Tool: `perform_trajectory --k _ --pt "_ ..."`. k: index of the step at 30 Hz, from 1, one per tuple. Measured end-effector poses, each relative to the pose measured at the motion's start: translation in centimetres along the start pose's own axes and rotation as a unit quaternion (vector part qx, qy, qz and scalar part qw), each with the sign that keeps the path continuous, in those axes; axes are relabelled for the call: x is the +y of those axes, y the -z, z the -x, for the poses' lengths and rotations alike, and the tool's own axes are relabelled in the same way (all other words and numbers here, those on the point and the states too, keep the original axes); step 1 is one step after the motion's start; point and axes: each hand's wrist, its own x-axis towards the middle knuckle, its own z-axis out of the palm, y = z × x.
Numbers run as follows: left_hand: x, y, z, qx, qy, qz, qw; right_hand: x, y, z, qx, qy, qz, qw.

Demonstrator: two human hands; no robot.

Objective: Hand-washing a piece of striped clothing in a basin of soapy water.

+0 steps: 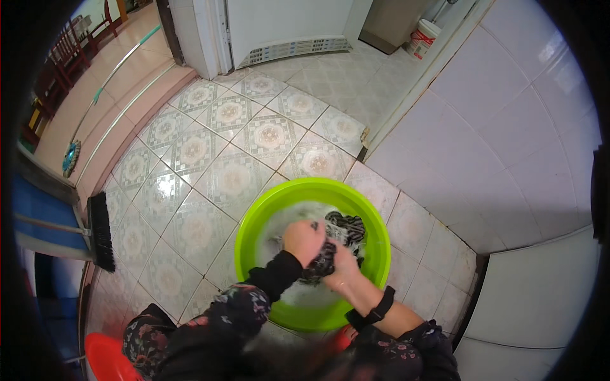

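A bright green plastic basin (250, 244) stands on the floor in front of me, with cloudy, sudsy water in it. Black-and-white patterned cloth (319, 261) is bunched between my two hands, over the water. My left hand (303, 242) is closed on the cloth from the left, its fingers curled over. From the right, my right hand (344, 269) grips the same bundle, with its fingertips partly hidden by the fabric. More of the patterned fabric lies in the suds at the basin's far right side, just beyond my right hand.
Patterned tiles (200, 190) cover the floor. A broom (100, 232) leans at the left, and a mop (72, 157) lies by the step. A red plastic stool (108, 355) is at lower left. Tiled wall (489, 146) rises on the right; a white bucket (424, 37) stands beyond the doorway.
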Motion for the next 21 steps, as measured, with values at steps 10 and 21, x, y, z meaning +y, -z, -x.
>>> perform_trajectory --k 10,21 --pt "2.3 -0.9 1.0 0.047 -0.075 0.099 0.991 -0.3 4.4 -2.2 -0.286 -0.026 -0.092 0.953" --pt "1.3 0.1 1.0 0.055 0.020 0.073 0.996 -0.1 0.6 0.8 0.031 -0.014 0.021 0.999"
